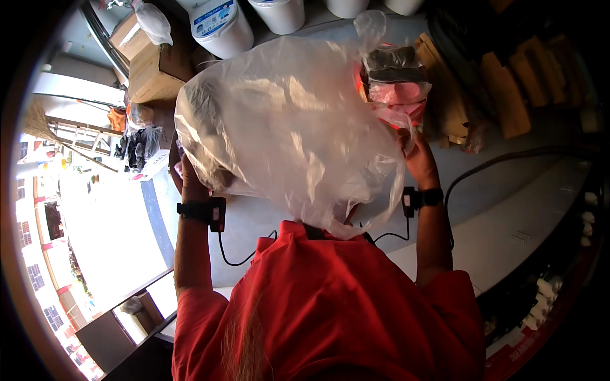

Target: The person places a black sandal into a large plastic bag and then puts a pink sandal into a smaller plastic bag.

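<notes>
A large translucent plastic bag (286,120) spreads in front of me, wrinkled and shiny. Something greyish shows through its left end, too blurred by the film to name. My right hand (416,155) pinches the bag's loose edge at the right side. At the left end, my left hand (189,174) is against the bag, its fingers mostly hidden by the plastic. Just beyond my right hand lie packs in clear wrapping, one dark grey (394,66) and one pink (400,95).
White lidded buckets (222,32) line the back. Cardboard boxes (159,73) are stacked at the far left, above dark bundled items (140,149). Flattened cardboard (441,89) leans at the right. A black cable (502,159) curves across the right side. Wrist bands (216,213) with thin cables are on my arms.
</notes>
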A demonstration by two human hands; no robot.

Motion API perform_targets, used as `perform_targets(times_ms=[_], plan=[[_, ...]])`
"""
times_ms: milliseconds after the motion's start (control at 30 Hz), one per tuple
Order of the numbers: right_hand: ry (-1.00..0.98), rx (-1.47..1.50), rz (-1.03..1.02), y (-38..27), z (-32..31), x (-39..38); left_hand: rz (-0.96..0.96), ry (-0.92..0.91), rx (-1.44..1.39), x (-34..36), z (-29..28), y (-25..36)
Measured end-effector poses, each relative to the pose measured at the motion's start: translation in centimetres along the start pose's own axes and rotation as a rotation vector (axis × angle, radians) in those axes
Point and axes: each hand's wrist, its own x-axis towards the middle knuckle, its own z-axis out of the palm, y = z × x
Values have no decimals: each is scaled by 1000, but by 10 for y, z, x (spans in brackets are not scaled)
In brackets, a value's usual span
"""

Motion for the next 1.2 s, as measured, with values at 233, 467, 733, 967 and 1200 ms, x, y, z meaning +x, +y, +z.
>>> perform_targets(times_ms=[233, 467, 733, 967, 1200], plan=[[-105, -334, -181, -69, 82, -48, -179, -140, 71, -21, 59, -11], [37, -435, -193, -96, 110, -53, -352, -275, 1, -5, 56, -35], [127, -137, -538, -162, 119, -71, -496, -263, 135, 7, 50, -75], [146, -251, -742, -209, 140, -92, -480, -156, 202, 29, 55, -129], [383, -404, -792, -179, 154, -84, -497, -180, 327, 36, 47, -187]])
